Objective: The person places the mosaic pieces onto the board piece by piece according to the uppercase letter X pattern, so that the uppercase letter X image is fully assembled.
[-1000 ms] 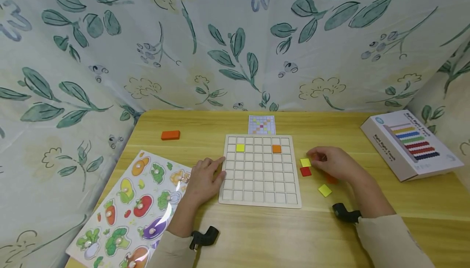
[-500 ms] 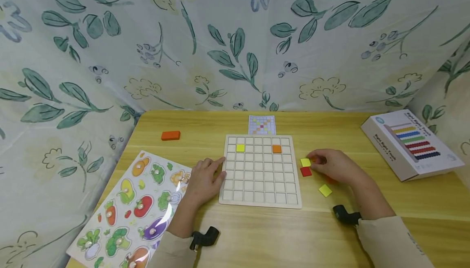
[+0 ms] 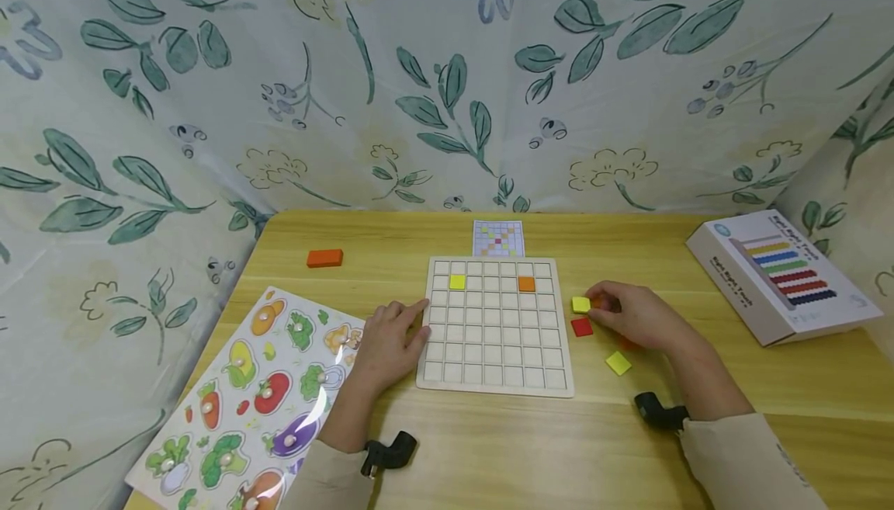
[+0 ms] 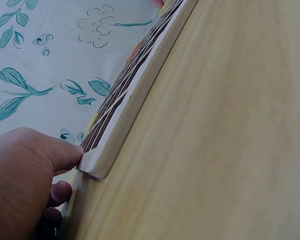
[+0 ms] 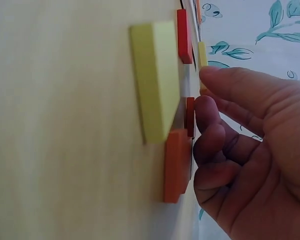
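Observation:
My right hand (image 3: 639,312) pinches a yellow square tile (image 3: 581,305) between thumb and fingertips, to the right of a pale wooden grid board (image 3: 492,393). In the right wrist view the pinched yellow tile (image 5: 202,52) shows just past the thumb tip. A red tile (image 3: 582,327) lies just below it, and another yellow tile (image 3: 618,363) nearer me. Orange tiles are partly hidden by the hand, one orange tile (image 5: 175,165) clearer in the right wrist view. My left hand (image 3: 387,343) touches the board's left edge with index finger and thumb, fingers not wrapped round it.
One yellow tile (image 3: 457,282) and one orange tile (image 3: 526,284) sit in the board's second row. Behind it lies a small pattern card (image 3: 497,238). A vegetable puzzle board (image 3: 244,386) lies left, an orange block (image 3: 324,258) at back left, a white box (image 3: 782,277) at right.
The right hand's fingertips have closed on the yellow tile, which has shifted slightly away from the red tile. The left hand and the board stay put.

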Demonstrator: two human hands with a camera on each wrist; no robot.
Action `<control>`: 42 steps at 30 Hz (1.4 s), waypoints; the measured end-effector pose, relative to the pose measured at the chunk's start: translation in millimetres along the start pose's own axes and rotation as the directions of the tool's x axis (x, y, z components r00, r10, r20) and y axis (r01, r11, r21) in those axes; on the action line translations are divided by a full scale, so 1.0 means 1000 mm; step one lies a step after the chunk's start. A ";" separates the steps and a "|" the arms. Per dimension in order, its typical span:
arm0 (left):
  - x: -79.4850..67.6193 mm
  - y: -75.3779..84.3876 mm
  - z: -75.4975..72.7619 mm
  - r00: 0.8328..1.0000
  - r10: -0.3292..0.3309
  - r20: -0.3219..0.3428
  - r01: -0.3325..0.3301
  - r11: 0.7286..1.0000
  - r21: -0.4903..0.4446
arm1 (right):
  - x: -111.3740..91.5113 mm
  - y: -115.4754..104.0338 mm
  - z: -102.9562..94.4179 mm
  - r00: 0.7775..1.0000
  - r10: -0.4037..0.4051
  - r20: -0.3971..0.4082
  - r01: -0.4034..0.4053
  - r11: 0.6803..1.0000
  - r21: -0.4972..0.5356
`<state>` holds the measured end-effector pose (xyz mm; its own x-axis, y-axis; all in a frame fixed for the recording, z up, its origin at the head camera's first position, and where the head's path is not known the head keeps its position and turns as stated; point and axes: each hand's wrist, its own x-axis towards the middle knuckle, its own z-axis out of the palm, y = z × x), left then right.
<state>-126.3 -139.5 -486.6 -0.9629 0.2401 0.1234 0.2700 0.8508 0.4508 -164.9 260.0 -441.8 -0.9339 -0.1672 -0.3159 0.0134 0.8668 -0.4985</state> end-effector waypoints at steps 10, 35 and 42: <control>0.000 -0.001 0.000 1.000 -0.004 0.000 0.004 1.000 -0.001 | -0.003 -0.013 0.001 0.998 -0.054 -0.012 0.055 0.998 0.034; 0.001 0.000 0.001 1.000 -0.010 -0.001 0.010 1.000 0.007 | 0.015 -0.074 0.031 0.970 -0.245 0.005 0.244 0.968 0.064; 0.001 -0.001 0.001 1.000 -0.006 -0.007 0.006 1.000 0.005 | 0.023 -0.092 0.039 0.969 -0.247 0.025 0.244 0.967 0.072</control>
<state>-127.6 -139.5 -487.9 -0.9645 0.2320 0.1265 0.2642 0.8546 0.4471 -173.5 157.7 -434.6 -0.8990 -0.3878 -0.2034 -0.1895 0.7633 -0.6176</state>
